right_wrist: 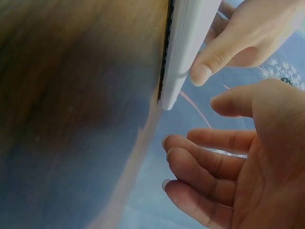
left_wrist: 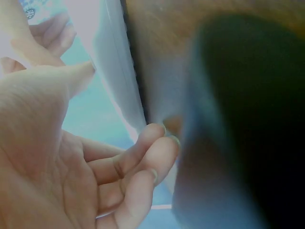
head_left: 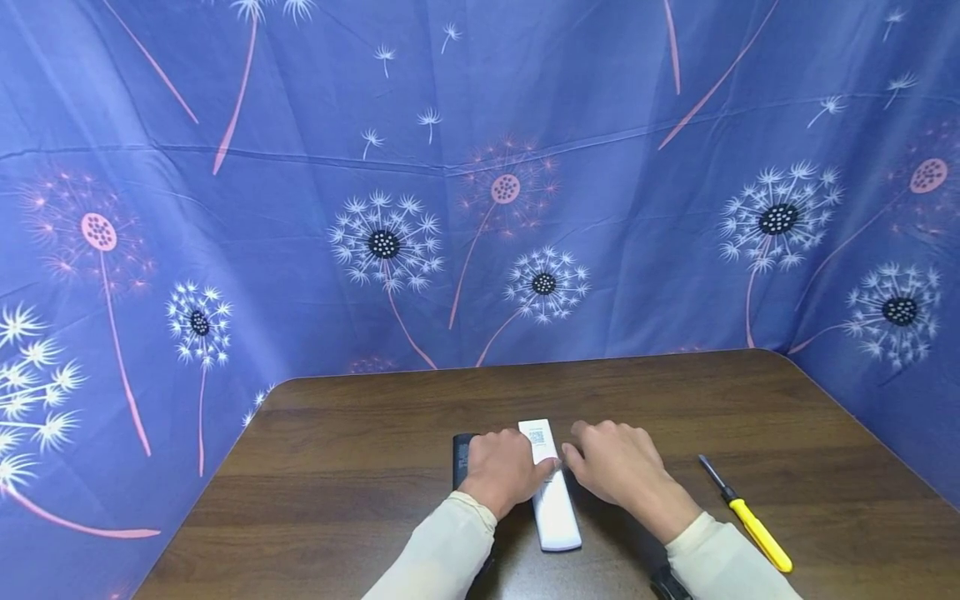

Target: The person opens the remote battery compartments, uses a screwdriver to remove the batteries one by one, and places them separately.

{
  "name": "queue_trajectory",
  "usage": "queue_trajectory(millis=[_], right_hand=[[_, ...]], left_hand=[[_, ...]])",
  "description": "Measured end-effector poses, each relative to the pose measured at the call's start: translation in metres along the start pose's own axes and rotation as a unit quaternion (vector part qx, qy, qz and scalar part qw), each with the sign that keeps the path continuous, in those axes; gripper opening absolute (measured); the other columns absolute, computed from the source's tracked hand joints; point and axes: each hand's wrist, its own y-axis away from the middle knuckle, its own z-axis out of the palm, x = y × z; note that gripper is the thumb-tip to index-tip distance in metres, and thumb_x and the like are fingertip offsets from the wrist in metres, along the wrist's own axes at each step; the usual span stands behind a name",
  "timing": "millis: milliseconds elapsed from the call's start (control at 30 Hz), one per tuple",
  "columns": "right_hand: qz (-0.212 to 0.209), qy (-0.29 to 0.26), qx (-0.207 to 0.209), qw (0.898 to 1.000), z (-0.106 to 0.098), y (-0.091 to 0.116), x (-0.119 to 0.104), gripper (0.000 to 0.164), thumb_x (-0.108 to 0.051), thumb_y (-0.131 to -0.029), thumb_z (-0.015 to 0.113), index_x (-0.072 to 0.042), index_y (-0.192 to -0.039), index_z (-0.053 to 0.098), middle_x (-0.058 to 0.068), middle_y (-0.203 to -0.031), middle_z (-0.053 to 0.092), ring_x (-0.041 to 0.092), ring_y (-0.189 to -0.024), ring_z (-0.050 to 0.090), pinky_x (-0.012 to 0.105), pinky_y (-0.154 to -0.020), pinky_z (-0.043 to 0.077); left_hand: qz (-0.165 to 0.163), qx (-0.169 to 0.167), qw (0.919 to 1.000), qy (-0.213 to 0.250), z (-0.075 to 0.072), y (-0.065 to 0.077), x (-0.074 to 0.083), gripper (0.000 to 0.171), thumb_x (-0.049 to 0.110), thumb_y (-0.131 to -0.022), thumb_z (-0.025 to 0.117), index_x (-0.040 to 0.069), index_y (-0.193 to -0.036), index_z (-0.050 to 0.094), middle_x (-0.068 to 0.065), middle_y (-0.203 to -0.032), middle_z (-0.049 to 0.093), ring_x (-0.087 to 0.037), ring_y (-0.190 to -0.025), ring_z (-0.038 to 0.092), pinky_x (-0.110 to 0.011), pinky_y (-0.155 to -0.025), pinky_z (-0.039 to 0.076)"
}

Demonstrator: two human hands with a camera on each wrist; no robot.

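Observation:
A long white bar (head_left: 557, 517) with a printed QR code lies lengthwise on the table. My left hand (head_left: 504, 468) is over its left side, the thumb reaching across the bar's top. In the left wrist view this hand's fingers (left_wrist: 138, 191) are loosely bent beside the bar, with nothing between them. Beside the bar a dark flat object (head_left: 461, 454) with small print is partly hidden by the left hand. My right hand (head_left: 618, 467) is just right of the bar, fingers relaxed and holding nothing. The right wrist view shows a gap between its fingers (right_wrist: 205, 162) and the bar.
A screwdriver (head_left: 757, 532) with a yellow handle lies on the right of the brown wooden table (head_left: 337, 483). Blue cloth (head_left: 615, 250) with dandelion prints hangs behind the table and along its sides. A black band (head_left: 669, 582) shows at the right sleeve.

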Motion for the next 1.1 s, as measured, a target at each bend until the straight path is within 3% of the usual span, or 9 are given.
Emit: queue_trajectory(millis=[300, 600, 900, 1100], right_hand=[[-0.003, 0.000, 0.011, 1.000, 0.001, -0.001, 0.002, 0.020, -0.033, -0.094, 0.064, -0.014, -0.095, 0.069, -0.001, -0.067, 0.058, 0.014, -0.053, 0.050, 0.037, -0.044, 0.039], [-0.002, -0.007, 0.013, 1.000, 0.001, 0.000, 0.001, 0.020, -0.033, -0.094, 0.064, -0.014, -0.094, 0.068, -0.001, -0.067, 0.059, 0.016, -0.054, 0.052, 0.039, -0.046, 0.041], [-0.005, -0.002, 0.024, 1.000, 0.002, 0.000, 0.003, 0.021, -0.033, -0.093, 0.065, -0.018, -0.079, 0.059, 0.000, -0.066, 0.058, 0.021, -0.057, 0.058, 0.042, -0.047, 0.042], [0.000, -0.003, 0.018, 1.000, 0.000, 0.000, 0.003, 0.018, -0.034, -0.093, 0.065, -0.016, -0.088, 0.066, -0.001, -0.069, 0.060, 0.019, -0.058, 0.058, 0.041, -0.048, 0.043]], left_hand=[[-0.009, -0.004, 0.9997, 0.022, 0.001, -0.002, 0.002, 0.072, 0.075, -0.088, 0.053, 0.006, -0.086, 0.073, -0.004, -0.076, 0.057, -0.018, -0.057, 0.051, -0.036, -0.057, 0.047], [-0.017, -0.015, 0.9946, 0.101, 0.000, -0.004, 0.006, 0.056, 0.063, -0.088, 0.062, 0.011, -0.069, 0.066, -0.002, -0.072, 0.056, -0.019, -0.062, 0.052, -0.036, -0.057, 0.044], [-0.021, -0.017, 0.9930, 0.115, 0.000, -0.004, 0.011, 0.056, 0.064, -0.086, 0.064, 0.012, -0.066, 0.064, -0.001, -0.066, 0.054, -0.017, -0.059, 0.051, -0.033, -0.054, 0.041], [-0.020, -0.010, 0.9909, 0.133, 0.000, -0.004, 0.011, 0.053, 0.060, -0.083, 0.069, 0.014, -0.060, 0.060, -0.001, -0.063, 0.053, -0.017, -0.056, 0.050, -0.033, -0.052, 0.039]])
